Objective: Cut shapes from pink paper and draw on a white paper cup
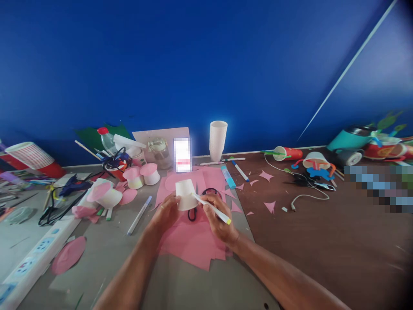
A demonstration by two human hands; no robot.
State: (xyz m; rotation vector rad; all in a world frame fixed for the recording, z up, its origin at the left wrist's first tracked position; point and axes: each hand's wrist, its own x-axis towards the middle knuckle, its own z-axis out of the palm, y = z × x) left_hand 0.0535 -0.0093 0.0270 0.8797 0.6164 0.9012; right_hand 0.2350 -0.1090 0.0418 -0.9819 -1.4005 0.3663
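Note:
My left hand [165,214] is closed on the side of a white paper cup [186,199], tilted above the pink paper. Between the fingers of my right hand [221,221] is a white marker [217,211] with a yellow end. Its tip is at the cup's right side; whether it touches cannot be told. Beneath the cup lie scissors [192,214] with black handles, partly hidden. Pink paper sheets [196,249] spread under both hands. A capped marker [139,216] lies left of my left hand.
Behind the paper stand a blurred bright screen [182,155], a stack of white cups [218,140] and a glass jar [159,150]. Pink-topped cups [150,174] are at left, near a power strip [35,254]. Pink scraps [269,207] and a white cable [309,196] lie at right.

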